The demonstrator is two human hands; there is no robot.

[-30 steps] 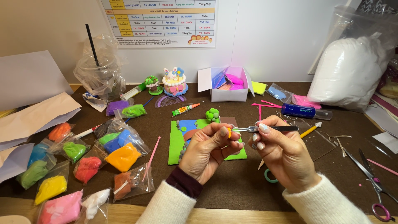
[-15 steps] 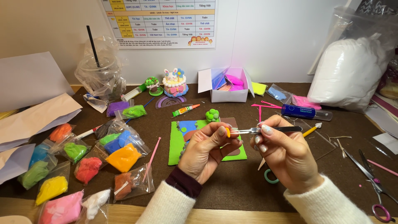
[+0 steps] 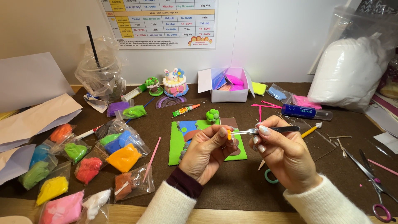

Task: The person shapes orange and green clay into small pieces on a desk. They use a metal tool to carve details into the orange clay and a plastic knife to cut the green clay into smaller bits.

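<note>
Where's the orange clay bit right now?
In the head view, centre: the orange clay piece is pinched in the left hand, at the metal tool tip, above the green board.

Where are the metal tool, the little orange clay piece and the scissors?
Metal tool (image 3: 265, 130), head view, middle of its shaft between the fingers.
Orange clay piece (image 3: 229, 135), head view, its centre, at the left fingertips.
Scissors (image 3: 370, 177), head view, near the blades' pivot.

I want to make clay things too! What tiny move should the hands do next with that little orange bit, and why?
Probably press the metal tool gently into the orange clay bit. The right hand holds the tool with its tip right at the bit, and the left hand pinches the bit steady at the fingertips, above the green clay board.
</note>
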